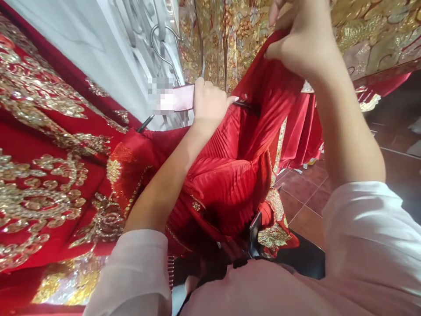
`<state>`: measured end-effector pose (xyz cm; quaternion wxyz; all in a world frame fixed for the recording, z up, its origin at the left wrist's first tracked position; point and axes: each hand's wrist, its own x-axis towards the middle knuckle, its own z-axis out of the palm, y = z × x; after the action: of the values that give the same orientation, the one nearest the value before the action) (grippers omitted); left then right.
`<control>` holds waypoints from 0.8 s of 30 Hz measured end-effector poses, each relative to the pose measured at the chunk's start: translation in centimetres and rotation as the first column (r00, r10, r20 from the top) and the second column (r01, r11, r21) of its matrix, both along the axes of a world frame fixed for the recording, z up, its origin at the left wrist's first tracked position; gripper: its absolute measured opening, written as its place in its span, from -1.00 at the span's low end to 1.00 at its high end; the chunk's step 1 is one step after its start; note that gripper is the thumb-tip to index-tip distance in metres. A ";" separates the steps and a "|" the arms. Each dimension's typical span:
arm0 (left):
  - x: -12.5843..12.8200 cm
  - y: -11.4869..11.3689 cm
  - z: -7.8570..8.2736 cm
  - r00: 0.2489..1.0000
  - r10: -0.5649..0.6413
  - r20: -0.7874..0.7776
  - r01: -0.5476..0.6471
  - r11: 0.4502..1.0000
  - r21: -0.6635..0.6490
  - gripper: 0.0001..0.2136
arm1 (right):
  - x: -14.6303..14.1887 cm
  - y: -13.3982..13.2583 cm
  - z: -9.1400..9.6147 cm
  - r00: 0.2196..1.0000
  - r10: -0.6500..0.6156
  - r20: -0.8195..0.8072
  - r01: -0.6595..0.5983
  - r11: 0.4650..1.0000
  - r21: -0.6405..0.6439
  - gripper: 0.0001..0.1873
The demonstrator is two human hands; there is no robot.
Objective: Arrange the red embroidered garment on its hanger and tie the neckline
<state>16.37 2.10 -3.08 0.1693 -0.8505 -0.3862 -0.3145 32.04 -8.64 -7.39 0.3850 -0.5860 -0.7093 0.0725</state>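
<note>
A red pleated dress (226,175) with gold beaded trim spreads in front of me on a dark clothes hanger (144,124). My left hand (210,101) is closed around the middle of that hanger, at the dress's neckline. Beside its knuckles a pale label with a dark border (184,97) sticks out, partly blurred. Higher up on the right, my right hand (302,44) pinches a raised fold of the dress between thumb and fingers. That fold is pulled up and away from the hanger's right end. The fingertips of my right hand are partly cut off by the top edge.
Red garments with gold and crystal embroidery (39,202) hang close on the left. Behind are a metal hanger hook (164,44), white fabric (85,48) and gold sequinned cloth (371,39). Brown floor tiles (305,197) show at right, near a gold-patterned red cloth (276,232).
</note>
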 end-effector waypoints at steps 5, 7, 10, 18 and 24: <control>0.6 -0.9 0.5 0.970 0.159 -0.183 -0.151 0.987 0.054 -0.60 | -6.5 0.1 -2.0 0.941 -0.108 0.320 0.111 0.994 0.010 -0.76; 0.1 -1.1 0.4 0.961 0.159 -0.226 -0.143 0.986 0.088 -0.63 | -8.6 0.6 -3.0 0.885 -0.176 0.430 0.181 0.983 0.030 -0.71; -1.5 -1.6 0.5 0.968 0.014 -0.250 0.007 0.997 0.082 -0.70 | -10.6 1.0 -4.2 0.810 -0.234 0.538 0.251 0.967 0.043 -0.65; -13.9 -6.3 2.1 0.987 0.150 -0.053 -0.147 0.988 0.050 -0.52 | -4.0 2.3 0.4 0.958 -0.118 0.259 0.048 0.964 0.261 -0.56; -22.6 -5.6 -0.4 0.987 0.084 0.134 -0.013 0.889 -0.458 -0.52 | 1.2 8.0 1.7 0.927 0.309 0.211 -0.353 0.910 0.219 -0.48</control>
<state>-6.20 -3.49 -3.46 -0.0567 -0.8303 -0.4821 -0.2740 33.23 -0.67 -5.71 0.3762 -0.4069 -0.8324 -0.0048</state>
